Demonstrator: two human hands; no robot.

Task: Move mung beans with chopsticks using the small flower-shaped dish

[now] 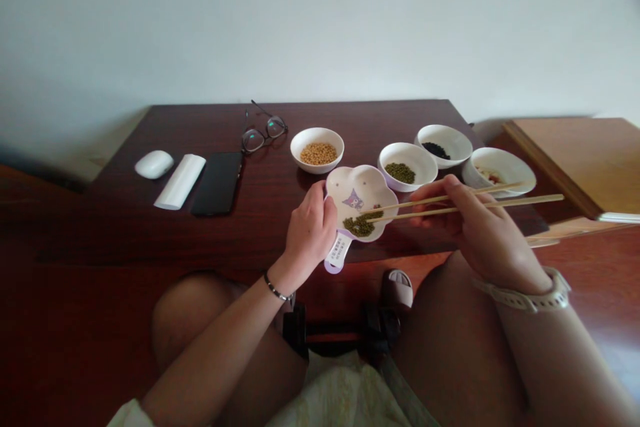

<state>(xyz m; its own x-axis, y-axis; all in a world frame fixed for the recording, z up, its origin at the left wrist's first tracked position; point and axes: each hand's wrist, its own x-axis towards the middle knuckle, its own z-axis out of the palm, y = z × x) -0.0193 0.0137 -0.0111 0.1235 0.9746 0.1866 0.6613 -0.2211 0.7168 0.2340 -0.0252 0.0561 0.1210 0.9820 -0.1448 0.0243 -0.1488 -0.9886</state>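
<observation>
My left hand [313, 223] grips the left rim of a white, flower-shaped dish [350, 180] with a lilac edge, a cartoon print and a short labelled handle. Green beans [361, 225] lie in its lower part, with a few reddish ones at their upper right. In my right hand [475, 227] is a pair of chopsticks [440, 210], their tips down among the green beans. Just beyond the dish stands a white bowl [425, 177] holding more green beans. Behind it a bowl [460, 147] contains black beans. Partly behind my right hand, another bowl [520, 173] has pale and reddish pieces in it.
A bowl [317, 135] of yellow beans sits left of the dish on the dark wooden table [270, 193]. Eyeglasses [265, 135], a black phone-like slab [217, 183], a long white case [181, 181] and a white rounded object [154, 165] lie farther left. A wooden cabinet [580, 153] adjoins at right.
</observation>
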